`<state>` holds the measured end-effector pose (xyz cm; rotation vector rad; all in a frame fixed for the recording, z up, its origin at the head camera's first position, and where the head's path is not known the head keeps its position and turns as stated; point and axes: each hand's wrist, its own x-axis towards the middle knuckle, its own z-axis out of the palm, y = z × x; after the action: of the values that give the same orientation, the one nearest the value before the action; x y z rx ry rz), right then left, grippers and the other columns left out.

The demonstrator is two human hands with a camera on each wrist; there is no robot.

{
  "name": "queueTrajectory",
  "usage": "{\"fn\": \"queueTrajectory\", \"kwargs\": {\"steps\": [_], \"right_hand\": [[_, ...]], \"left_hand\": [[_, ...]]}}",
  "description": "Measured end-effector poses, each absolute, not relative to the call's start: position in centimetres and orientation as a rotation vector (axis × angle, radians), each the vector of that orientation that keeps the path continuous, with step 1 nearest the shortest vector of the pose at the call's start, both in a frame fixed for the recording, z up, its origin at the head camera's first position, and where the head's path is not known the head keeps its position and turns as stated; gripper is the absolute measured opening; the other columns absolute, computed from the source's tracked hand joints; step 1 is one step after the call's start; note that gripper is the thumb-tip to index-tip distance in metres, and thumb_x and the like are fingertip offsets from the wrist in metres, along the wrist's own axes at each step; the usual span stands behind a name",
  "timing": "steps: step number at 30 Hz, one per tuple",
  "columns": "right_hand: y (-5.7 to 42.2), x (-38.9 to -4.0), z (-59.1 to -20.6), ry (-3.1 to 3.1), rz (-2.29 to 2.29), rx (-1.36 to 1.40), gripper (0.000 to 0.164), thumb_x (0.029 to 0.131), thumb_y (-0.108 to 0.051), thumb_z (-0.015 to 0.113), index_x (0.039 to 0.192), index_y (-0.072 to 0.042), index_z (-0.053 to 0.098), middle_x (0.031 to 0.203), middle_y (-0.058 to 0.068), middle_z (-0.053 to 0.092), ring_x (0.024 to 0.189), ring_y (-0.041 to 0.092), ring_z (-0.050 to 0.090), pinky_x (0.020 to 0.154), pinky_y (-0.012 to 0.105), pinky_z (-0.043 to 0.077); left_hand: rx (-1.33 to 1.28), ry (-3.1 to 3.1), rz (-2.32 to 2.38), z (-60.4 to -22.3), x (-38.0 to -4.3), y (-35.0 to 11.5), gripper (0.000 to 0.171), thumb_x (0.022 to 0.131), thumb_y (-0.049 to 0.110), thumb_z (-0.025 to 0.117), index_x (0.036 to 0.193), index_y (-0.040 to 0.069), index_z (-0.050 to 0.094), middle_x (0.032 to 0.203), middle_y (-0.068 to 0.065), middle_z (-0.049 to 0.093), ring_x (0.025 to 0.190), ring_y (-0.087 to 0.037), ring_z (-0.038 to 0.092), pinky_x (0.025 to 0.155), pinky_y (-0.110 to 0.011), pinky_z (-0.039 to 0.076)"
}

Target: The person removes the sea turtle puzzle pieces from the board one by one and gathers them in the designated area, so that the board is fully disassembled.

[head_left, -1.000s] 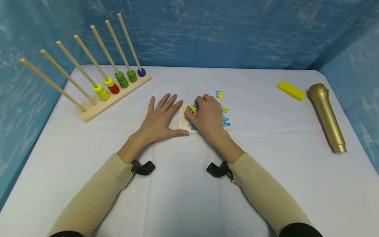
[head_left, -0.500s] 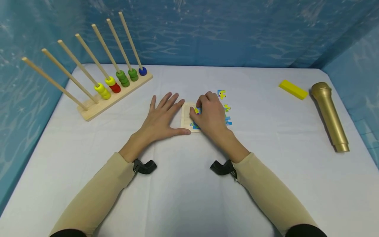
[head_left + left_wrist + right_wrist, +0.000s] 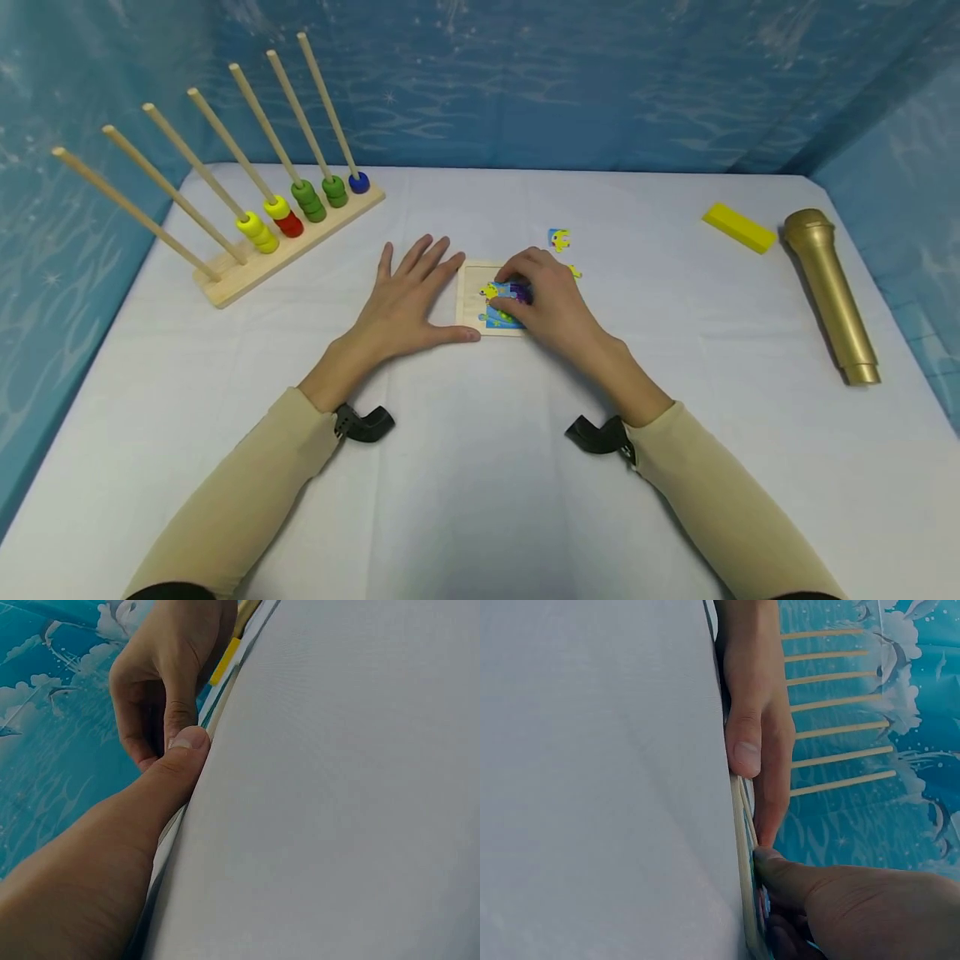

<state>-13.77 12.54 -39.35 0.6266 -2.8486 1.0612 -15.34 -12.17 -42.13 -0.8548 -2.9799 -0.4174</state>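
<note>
The left hand [image 3: 408, 307] lay spread against a tray [image 3: 469, 302]; the right hand [image 3: 553, 293] pinched puzzle pieces [image 3: 510, 291] between its fingers.

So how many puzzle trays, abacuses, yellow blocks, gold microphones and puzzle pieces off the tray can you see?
Puzzle tray: 1
Puzzle pieces off the tray: 2 (the right hand may hide more)
Abacus: 1
Yellow block: 1
Gold microphone: 1
Total in sight: 6
</note>
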Motion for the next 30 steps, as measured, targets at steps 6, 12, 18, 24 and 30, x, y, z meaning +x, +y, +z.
{"fn": "queueTrajectory", "kwargs": {"steps": [6,12,18,24,30], "right_hand": [[12.9,-14.0,-39.8,-2.817,1.162,0.597,0.032,0.089,-0.015,0.087,0.114,-0.007,0.070,0.114,0.007,0.068,0.105,0.023,0.064,0.097,0.040,0.053],[14.0,-14.7,-39.5,-2.729,1.332,0.566,0.017,0.094,-0.010,0.081,0.111,-0.012,0.076,0.100,0.003,0.075,0.089,0.018,0.065,0.083,0.031,0.054],[17.4,-16.2,-38.5,-2.670,1.434,0.414,0.015,0.100,-0.013,0.074,0.113,-0.010,0.079,0.109,0.007,0.077,0.095,0.015,0.069,0.086,0.020,0.055],[21.4,-17.7,-38.8,-2.595,1.409,0.150,0.020,0.102,-0.020,0.072,0.117,-0.009,0.079,0.111,0.010,0.075,0.098,0.008,0.066,0.090,0.017,0.052],[23.2,-18.4,-40.0,-2.573,1.285,0.004,0.022,0.102,-0.020,0.072,0.118,-0.007,0.079,0.109,0.014,0.076,0.094,0.006,0.064,0.085,0.016,0.049]], "left_hand": [[-0.861,-2.981,-0.418,-42.3,-15.3,-12.1,0.115,0.079,0.088,0.064,0.168,0.024,0.030,0.177,-0.006,0.019,0.166,-0.028,0.005,0.126,-0.070,-0.004],[-0.856,-2.980,-0.423,-42.1,-15.2,-12.0,0.114,0.079,0.086,0.064,0.168,0.023,0.030,0.177,-0.007,0.019,0.166,-0.028,0.006,0.127,-0.069,-0.004],[-0.844,-2.987,-0.427,-42.0,-15.2,-12.0,0.116,0.078,0.086,0.066,0.168,0.023,0.030,0.177,-0.007,0.019,0.166,-0.029,0.006,0.127,-0.069,-0.004],[-0.837,-2.992,-0.433,-42.0,-15.2,-12.1,0.116,0.078,0.086,0.066,0.168,0.024,0.029,0.178,-0.006,0.018,0.166,-0.028,0.005,0.127,-0.068,-0.005],[-0.836,-2.992,-0.437,-42.0,-15.2,-12.1,0.116,0.078,0.086,0.067,0.168,0.024,0.029,0.178,-0.005,0.017,0.166,-0.027,0.005,0.127,-0.067,-0.006]]}}
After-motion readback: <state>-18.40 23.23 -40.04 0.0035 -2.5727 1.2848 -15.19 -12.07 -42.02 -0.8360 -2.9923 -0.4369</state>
